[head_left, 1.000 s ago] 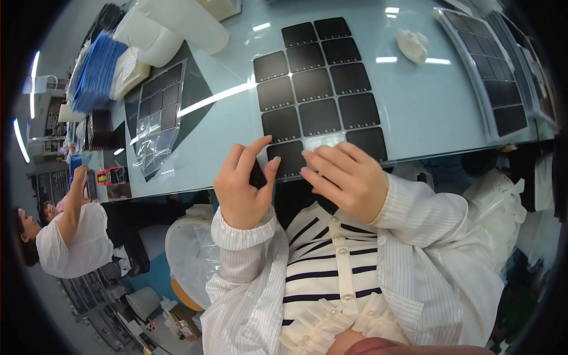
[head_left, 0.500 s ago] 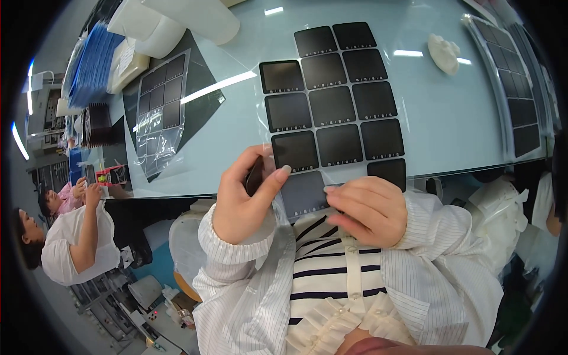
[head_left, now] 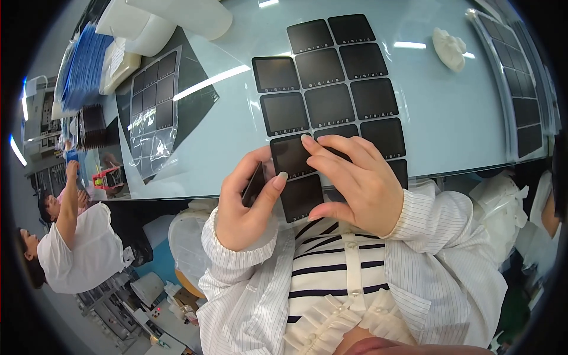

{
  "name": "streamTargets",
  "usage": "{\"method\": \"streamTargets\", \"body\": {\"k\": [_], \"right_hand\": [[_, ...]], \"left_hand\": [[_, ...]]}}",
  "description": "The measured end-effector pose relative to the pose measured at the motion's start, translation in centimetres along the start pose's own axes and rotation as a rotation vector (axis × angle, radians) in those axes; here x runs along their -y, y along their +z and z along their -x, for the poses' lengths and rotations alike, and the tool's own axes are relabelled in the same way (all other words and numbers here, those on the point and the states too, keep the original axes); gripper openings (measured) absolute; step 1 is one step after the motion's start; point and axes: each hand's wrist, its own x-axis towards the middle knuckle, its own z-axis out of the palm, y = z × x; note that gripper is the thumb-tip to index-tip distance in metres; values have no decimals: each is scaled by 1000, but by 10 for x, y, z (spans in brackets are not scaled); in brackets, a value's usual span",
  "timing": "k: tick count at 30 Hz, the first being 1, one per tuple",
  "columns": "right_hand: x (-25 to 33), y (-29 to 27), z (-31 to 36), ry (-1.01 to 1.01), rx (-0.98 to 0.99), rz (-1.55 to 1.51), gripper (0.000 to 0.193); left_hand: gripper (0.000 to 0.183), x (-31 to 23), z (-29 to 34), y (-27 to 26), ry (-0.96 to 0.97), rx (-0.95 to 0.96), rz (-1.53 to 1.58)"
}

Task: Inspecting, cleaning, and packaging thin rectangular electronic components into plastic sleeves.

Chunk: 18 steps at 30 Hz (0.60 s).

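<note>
A clear sheet [head_left: 258,109] with rows of dark, round-cornered rectangular panels [head_left: 337,105] lies on the table and reaches its near edge. My left hand [head_left: 242,207] is closed around one or more loose dark panels [head_left: 253,184] seen edge-on in the palm. Its thumb rests at the sheet's left edge, beside a panel [head_left: 302,198] in the nearest row. Over the near rows, my right hand [head_left: 364,186] has its fingers apart. Its index fingertip touches a panel [head_left: 291,155] one row farther, while the thumb lies at the nearest panel's lower corner. The right hand covers part of the neighbouring panels.
Another dark-panelled sheet [head_left: 155,89] lies at left, near white rolls [head_left: 177,15] and a blue stack [head_left: 86,68]. A crumpled white wad [head_left: 449,50] sits at far right, beside a pile of panelled sheets [head_left: 515,77]. Another person [head_left: 83,248] works at left.
My right hand has moved left and away from me, and its fingers have spread over the panels. The greyish nearest-left panel now looks dark. My left hand keeps its hold.
</note>
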Motion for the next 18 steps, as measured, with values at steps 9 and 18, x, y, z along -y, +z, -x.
{"method": "streamTargets", "body": {"k": [9,18], "right_hand": [[-1,-4,7,-104,-60,-115,41],[10,0,2,115,-230,-226,44]], "left_hand": [[28,6,-2,1,67,7,-42],[18,-12,1,-2,-23,128,-239]]}}
